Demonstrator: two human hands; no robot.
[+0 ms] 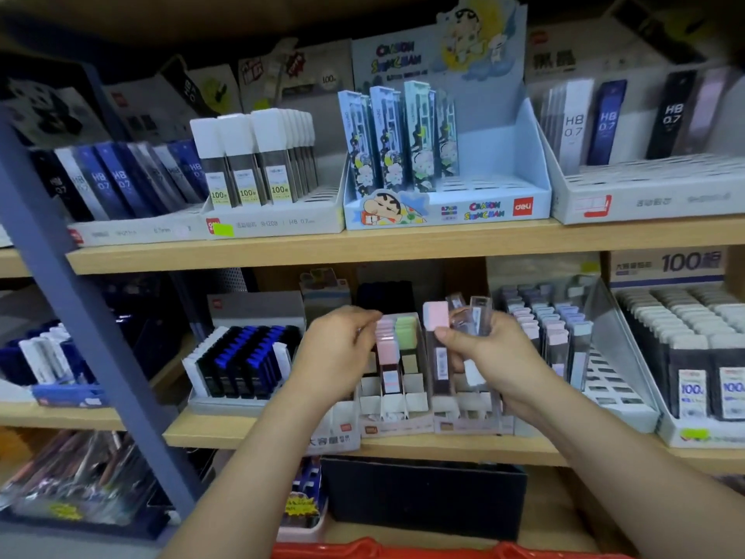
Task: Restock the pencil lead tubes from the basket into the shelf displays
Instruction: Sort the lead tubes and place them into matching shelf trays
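Observation:
My right hand (pixel 496 353) grips a bunch of lead tubes, among them a pink-capped tube (pixel 437 340) and clear-capped tubes (pixel 471 316), in front of the middle shelf. My left hand (pixel 338 349) reaches into a white slotted display box (pixel 397 413), its fingertips pinching at the top of a pink-capped tube (pixel 385 340) standing there beside a green-capped one (pixel 407 332). The red basket (pixel 403 549) shows only as a rim at the bottom edge.
The middle wooden shelf (pixel 423 443) carries more displays: blue-and-black tubes (pixel 246 361) at left, pastel tubes (pixel 552 328) and 100-count tubes (pixel 693 357) at right. The upper shelf holds a cartoon display (pixel 447 207). A blue upright post (pixel 80 300) stands at left.

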